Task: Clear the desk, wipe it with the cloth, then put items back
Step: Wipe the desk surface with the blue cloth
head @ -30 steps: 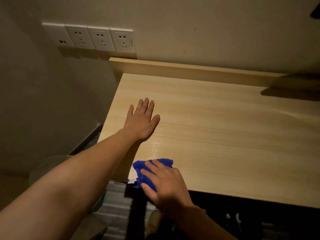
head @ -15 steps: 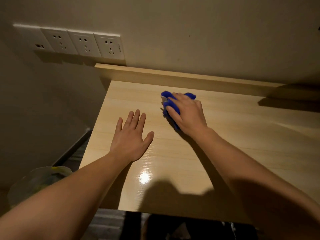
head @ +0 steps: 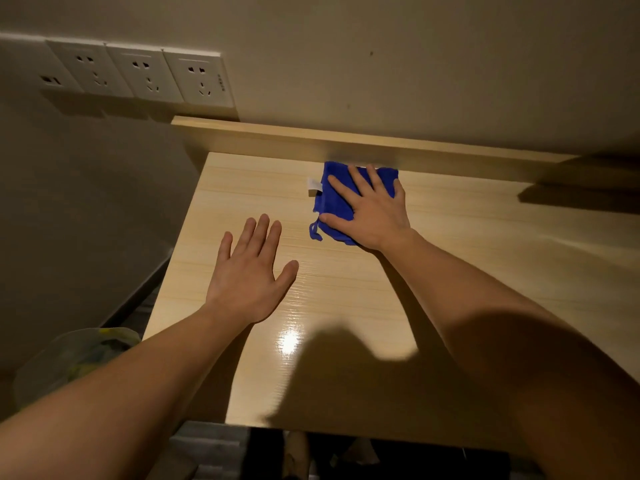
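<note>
A blue cloth with a small white tag lies spread near the back of the light wooden desk, close to the raised back ledge. My right hand presses flat on the cloth with fingers spread, covering its right half. My left hand rests flat on the desk surface to the left and nearer me, fingers apart, holding nothing. No other items are on the visible desk top.
A row of white wall sockets sits above the desk's left back corner. A bin with a clear bag stands on the floor left of the desk. Shadow covers the desk's front edge.
My right hand has swept the cloth from the front left edge up to the back of the desk and flattened it out. My left hand has stayed flat on the desk.
</note>
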Action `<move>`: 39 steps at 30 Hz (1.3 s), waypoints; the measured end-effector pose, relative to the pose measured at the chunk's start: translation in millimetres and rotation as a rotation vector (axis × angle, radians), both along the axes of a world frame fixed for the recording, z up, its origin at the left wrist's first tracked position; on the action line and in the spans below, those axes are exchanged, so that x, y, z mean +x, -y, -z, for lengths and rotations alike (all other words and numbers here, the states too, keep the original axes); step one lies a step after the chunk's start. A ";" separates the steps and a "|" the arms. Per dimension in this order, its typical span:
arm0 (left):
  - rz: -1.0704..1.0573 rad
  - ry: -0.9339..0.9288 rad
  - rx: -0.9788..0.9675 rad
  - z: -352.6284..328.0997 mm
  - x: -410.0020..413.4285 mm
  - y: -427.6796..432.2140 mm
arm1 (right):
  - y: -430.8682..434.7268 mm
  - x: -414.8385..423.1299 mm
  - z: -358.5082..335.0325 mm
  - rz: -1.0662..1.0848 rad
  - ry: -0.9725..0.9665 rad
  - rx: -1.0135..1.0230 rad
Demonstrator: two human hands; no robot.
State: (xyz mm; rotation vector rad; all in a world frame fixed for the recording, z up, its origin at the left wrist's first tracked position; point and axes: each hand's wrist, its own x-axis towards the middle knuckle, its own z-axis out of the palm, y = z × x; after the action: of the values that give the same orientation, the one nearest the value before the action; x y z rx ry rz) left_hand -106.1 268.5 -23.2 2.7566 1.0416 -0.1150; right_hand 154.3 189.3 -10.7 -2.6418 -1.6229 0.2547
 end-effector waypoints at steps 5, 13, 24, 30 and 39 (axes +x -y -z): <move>-0.002 -0.002 0.000 -0.6 0.7 0.2 | 35.4 -27.0 0.5 -0.007 0.014 -0.006; -0.002 -0.001 0.005 -1.8 0.1 1.3 | 109.8 -88.9 -0.4 -0.040 -0.005 0.002; 0.013 -0.044 -0.064 -10.8 5.2 -1.9 | 203.7 -162.8 7.6 -0.099 -0.078 0.124; 0.063 0.188 -0.134 -20.0 38.1 65.1 | 239.7 -185.7 12.0 -0.119 -0.090 0.229; 0.066 0.056 -0.073 1.6 70.1 111.0 | 277.3 -141.4 -28.6 0.126 -0.436 0.573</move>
State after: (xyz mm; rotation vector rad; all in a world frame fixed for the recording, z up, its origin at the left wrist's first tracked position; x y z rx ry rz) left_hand -36.0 157.5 -24.8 2.7126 0.9146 -0.0833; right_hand 12.9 -88.0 17.9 -2.0626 -1.1672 0.2837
